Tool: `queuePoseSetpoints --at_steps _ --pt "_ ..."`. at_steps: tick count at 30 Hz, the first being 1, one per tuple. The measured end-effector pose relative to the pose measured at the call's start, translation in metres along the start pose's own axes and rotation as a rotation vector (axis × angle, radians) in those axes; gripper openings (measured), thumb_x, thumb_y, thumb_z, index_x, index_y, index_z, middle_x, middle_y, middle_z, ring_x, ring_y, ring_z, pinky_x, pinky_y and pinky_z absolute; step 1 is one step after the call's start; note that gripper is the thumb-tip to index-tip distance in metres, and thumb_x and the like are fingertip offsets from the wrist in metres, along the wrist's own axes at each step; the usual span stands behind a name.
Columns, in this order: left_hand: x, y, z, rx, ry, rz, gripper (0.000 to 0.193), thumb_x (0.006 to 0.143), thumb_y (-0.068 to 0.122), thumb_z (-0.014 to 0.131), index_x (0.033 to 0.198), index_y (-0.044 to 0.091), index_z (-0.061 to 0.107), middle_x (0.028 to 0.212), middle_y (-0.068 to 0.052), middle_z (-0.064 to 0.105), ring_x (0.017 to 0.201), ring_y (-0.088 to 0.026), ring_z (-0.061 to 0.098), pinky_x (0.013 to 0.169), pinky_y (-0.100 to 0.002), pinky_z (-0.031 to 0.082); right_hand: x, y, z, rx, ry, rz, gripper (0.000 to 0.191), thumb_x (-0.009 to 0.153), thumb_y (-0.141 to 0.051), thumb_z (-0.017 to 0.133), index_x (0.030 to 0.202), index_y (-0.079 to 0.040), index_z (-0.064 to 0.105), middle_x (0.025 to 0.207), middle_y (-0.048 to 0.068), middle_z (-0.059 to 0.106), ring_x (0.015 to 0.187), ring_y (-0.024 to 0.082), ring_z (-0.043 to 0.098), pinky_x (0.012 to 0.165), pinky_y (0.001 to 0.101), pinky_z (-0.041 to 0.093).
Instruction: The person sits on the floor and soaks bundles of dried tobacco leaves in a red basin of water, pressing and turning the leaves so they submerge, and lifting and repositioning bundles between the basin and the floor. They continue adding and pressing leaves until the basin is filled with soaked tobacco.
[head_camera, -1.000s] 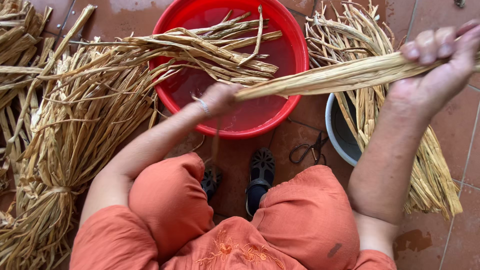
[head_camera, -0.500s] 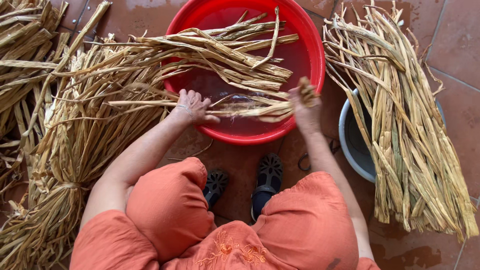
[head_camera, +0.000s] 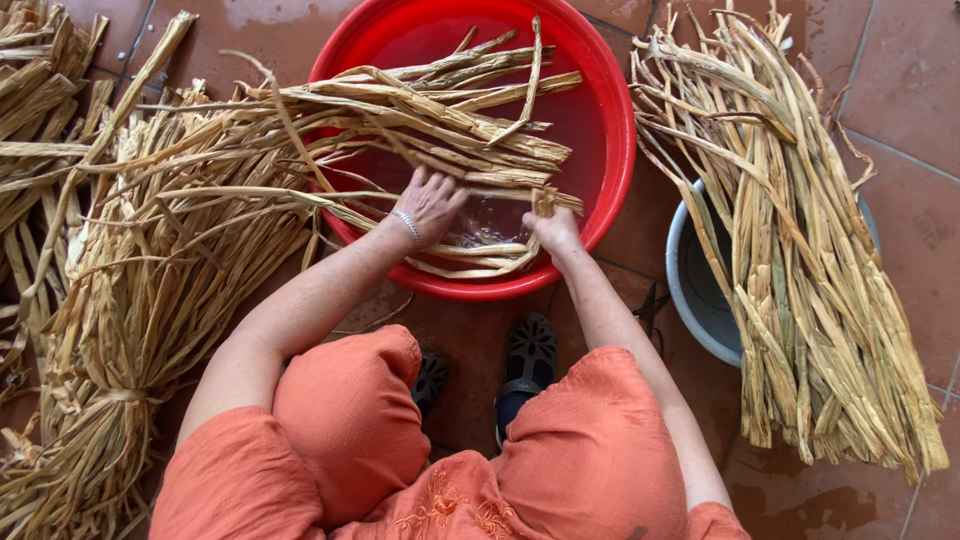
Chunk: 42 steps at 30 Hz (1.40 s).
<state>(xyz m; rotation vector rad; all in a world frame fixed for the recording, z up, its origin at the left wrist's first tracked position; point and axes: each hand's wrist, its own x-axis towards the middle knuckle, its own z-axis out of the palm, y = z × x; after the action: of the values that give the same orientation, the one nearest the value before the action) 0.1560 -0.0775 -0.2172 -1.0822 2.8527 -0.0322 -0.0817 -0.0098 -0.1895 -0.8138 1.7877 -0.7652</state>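
Dried straw-coloured strips (head_camera: 430, 120) lay across the red basin (head_camera: 610, 150), one end spilling left onto the tied bundle (head_camera: 130, 330) on the tiled floor (head_camera: 900, 90).

Head view, now: both hands were down inside the basin at its near rim. The left hand (head_camera: 430, 203), a thin bracelet at the wrist, was spread flat with fingers loosely open, pressing on the wet strips; it did not appear to close round any single one. The right hand (head_camera: 555, 230) was closed on the folded end of a strip (head_camera: 543, 200), whose stub stood up above the knuckles. A shallow pool of water (head_camera: 490, 225) showed between the two hands.

Head view, compared with the earlier pictures: a second before, the right hand had been raised far out to the right, drawing a long strip taut over the grey bucket (head_camera: 700, 300), with the left hand pinching that strip near the basin rim. Half a second before, the right hand had already come back to the basin. Now both hands sat closer together and lower, in the water.

Judgement: the pulled strip had been brought back into the basin and was being worked or wetted there, so this strip's handling was probably mid-cycle, not finished. The second loose sheaf (head_camera: 800, 260), lying over the bucket, looked untouched across all three pictures.
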Motion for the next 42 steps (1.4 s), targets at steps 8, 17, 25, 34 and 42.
queuePoseSetpoints --at_steps 8,17,25,34,42 --pt "-0.033 0.001 -0.001 -0.367 -0.521 -0.268 0.048 0.099 0.049 0.053 0.138 0.021 0.059 0.142 -0.012 0.053 0.137 -0.032 0.043 0.108 -0.058 0.036 0.009 -0.008 -0.016 0.805 -0.032 0.100 0.016 0.088 -0.001 0.071 0.103 -0.005 0.074 0.103 0.011 0.075 0.095 0.024 0.072 0.087 0.0409 0.061" --pt "0.007 0.043 -0.016 -0.621 0.088 -0.108 0.057 0.091 0.046 0.065 0.133 0.009 0.059 0.126 -0.018 0.065 0.116 -0.036 0.057 0.094 -0.053 0.042 -0.018 -0.008 -0.013 0.847 -0.223 -0.181 0.027 0.091 0.005 0.067 0.117 -0.001 0.064 0.113 0.020 0.076 0.107 0.029 0.073 0.095 0.0405 0.061" --pt "0.041 0.047 -0.028 -1.491 0.120 -0.437 0.027 0.104 0.028 0.061 0.109 0.003 0.070 0.078 -0.009 0.068 0.065 -0.018 0.063 0.058 -0.035 0.052 -0.029 -0.018 -0.014 0.899 -0.207 -0.235 0.031 0.101 -0.015 0.060 0.132 -0.011 0.063 0.119 0.008 0.072 0.094 0.020 0.069 0.079 0.0376 0.059" --pt "0.060 0.061 -0.024 -1.417 0.260 -0.183 0.032 0.102 0.024 0.057 0.116 0.000 0.073 0.109 -0.012 0.074 0.100 -0.019 0.071 0.089 -0.034 0.057 -0.024 -0.034 0.019 1.003 -0.267 -0.255 0.024 0.100 -0.007 0.061 0.123 -0.002 0.065 0.116 0.008 0.071 0.106 0.019 0.069 0.095 0.0341 0.057" --pt "0.048 0.054 -0.066 -1.045 -0.207 -0.252 0.043 0.088 0.032 0.049 0.125 0.021 0.068 0.099 -0.019 0.073 0.092 -0.033 0.073 0.087 -0.045 0.057 0.003 -0.037 -0.001 1.123 -0.091 -0.064 0.014 0.106 -0.015 0.054 0.112 -0.004 0.061 0.095 0.010 0.070 0.089 0.026 0.070 0.092 0.0505 0.055"
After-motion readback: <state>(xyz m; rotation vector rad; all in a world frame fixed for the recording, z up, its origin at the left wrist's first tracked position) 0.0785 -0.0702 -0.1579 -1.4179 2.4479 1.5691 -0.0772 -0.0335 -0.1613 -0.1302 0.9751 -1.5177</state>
